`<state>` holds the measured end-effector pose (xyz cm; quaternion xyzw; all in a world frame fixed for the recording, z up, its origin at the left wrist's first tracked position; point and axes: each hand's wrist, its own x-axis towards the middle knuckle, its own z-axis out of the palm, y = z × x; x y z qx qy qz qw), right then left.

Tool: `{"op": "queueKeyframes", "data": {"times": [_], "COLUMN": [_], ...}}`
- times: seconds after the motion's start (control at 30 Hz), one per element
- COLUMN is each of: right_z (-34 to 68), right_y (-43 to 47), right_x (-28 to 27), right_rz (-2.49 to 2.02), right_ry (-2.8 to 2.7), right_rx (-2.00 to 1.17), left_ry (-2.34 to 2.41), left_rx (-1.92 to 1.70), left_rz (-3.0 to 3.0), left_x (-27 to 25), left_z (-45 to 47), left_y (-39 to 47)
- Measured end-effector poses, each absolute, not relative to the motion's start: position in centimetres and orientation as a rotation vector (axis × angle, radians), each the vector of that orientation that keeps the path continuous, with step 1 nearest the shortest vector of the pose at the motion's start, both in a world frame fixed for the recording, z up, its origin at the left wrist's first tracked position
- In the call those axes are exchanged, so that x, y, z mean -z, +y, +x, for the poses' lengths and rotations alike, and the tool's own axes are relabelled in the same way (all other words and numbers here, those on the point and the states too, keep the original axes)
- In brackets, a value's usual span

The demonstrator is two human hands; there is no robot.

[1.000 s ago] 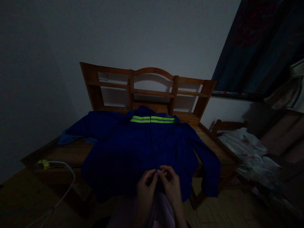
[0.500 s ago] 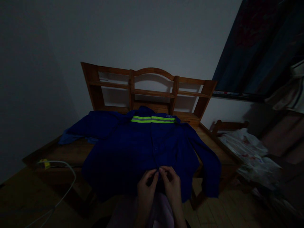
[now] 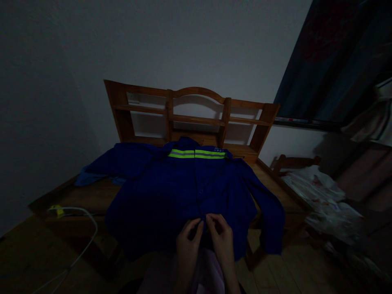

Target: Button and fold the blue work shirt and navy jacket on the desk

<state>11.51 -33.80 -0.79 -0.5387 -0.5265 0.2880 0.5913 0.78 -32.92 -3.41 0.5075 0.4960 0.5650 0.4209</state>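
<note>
Blue jacket on the bench, both hands pinching its front

The wall (image 3: 196,49) is pale and faintly rough; before it stands the wooden bench (image 3: 92,200), grain showing, topped by an open shelf (image 3: 199,119) with an arched middle. The jacket (image 3: 171,188) lies front up across the bench, matt woven cloth, softly creased; its near folds sink into shadow, and the hands cover part of the front edge; its collar points away towards the shelf, its long axis running back from the person, the hem hanging over the near edge. The plastic bags (image 3: 315,183) at right are crumpled and shiny, contents unclear; the stripe (image 3: 211,154) is a straight yellow-green and grey band across the chest. The left hand (image 3: 188,237) and right hand (image 3: 222,237) each close thumb and forefinger on the front edge; whether they grip a button is too dark to tell; one round button (image 3: 201,191) shows above them.
</note>
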Motion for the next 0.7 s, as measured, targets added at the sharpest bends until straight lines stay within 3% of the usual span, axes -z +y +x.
{"op": "queueKeyframes", "data": {"times": [0.7], "right_z": [11.21], "right_y": [-33.95], "right_x": [0.5], "right_rz": [-1.233], "right_ry": [-1.203], "right_rx": [-0.802], "left_ry": [1.269], "left_rx": [-1.403], "left_rz": [1.175], "left_x": [3.0], "left_z": [0.89], "left_y": [-33.32]}}
